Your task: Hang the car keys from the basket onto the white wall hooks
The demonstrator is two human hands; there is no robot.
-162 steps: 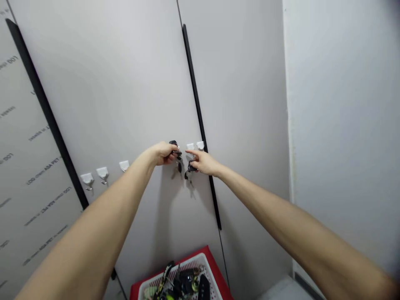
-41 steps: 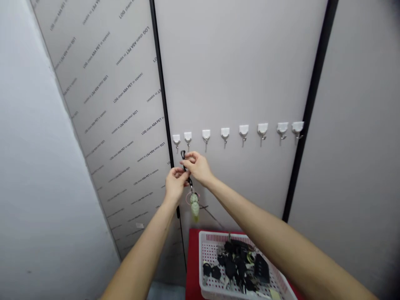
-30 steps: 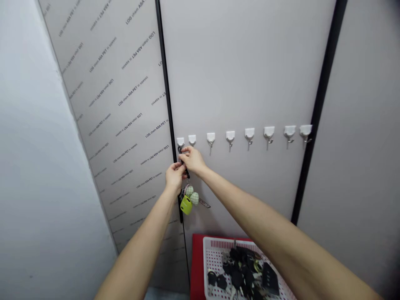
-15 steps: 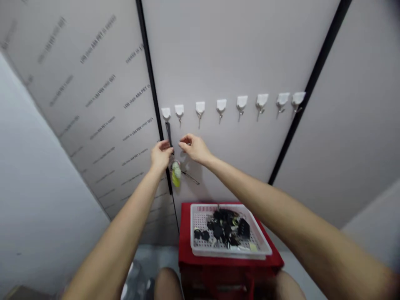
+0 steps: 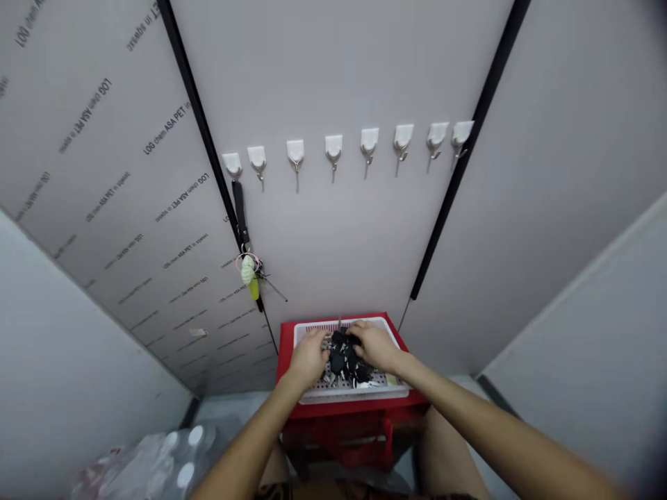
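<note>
Both hands are down in a white plastic basket [image 5: 313, 397], at a pile of black keys and metal bits [image 5: 341, 357]. My left hand [image 5: 310, 357] is at the left side of the pile, thumb and fingers apart. From the right, my right hand [image 5: 378, 346] reaches in with its thumb and fingers parted around the black pieces; nothing is seen lifted. A bunch of keys with a black strap [image 5: 240, 208], a pale green charm [image 5: 249, 271] and a yellow-green tag hangs from the leftmost white hook [image 5: 232, 164].
Several white hooks [image 5: 333, 146] run in a row along the grey wall panel. Under the basket is a red box or stool [image 5: 285, 347]. Wrapped bottles [image 5: 182, 458] stand on the floor at lower left. Walls close in on both sides.
Both hands have moved from the hanging keys down into the basket. The key bunch now hangs untouched from its hook. The view has shifted, showing bottles at lower left.
</note>
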